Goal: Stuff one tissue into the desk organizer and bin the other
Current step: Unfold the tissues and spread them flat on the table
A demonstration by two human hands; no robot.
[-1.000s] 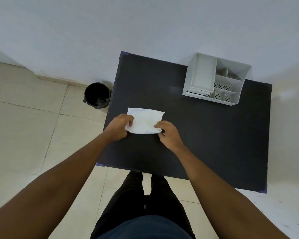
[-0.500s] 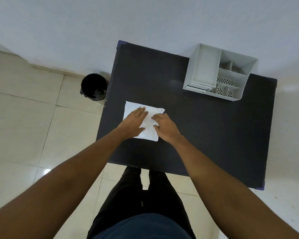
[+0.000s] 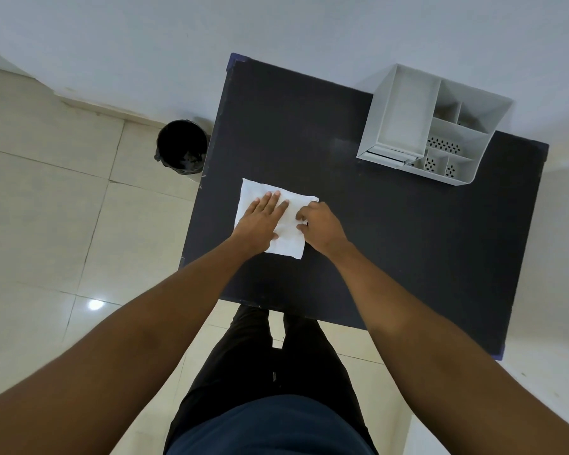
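Note:
A white tissue (image 3: 255, 197) lies flat on the black table (image 3: 391, 231), near its left edge. My left hand (image 3: 260, 221) rests palm-down on the tissue with the fingers straight and apart, pressing it down. My right hand (image 3: 322, 226) is at the tissue's right edge, fingers curled and pinching that edge. Whether this is one sheet or two stacked sheets, I cannot tell. The white desk organizer (image 3: 398, 106) stands at the table's far right with several open compartments. A black bin (image 3: 181, 147) sits on the floor left of the table.
The table's back edge meets a white wall. Tiled floor (image 3: 46, 224) spreads to the left around the bin. My legs stand at the table's near edge. Bare black tabletop lies between the tissue and the organizer.
Both hands held the tissue's near corners a second ago. My left hand has since slid onto it and flattened, my right hand moved to its right edge, and the tissue now lies squarer.

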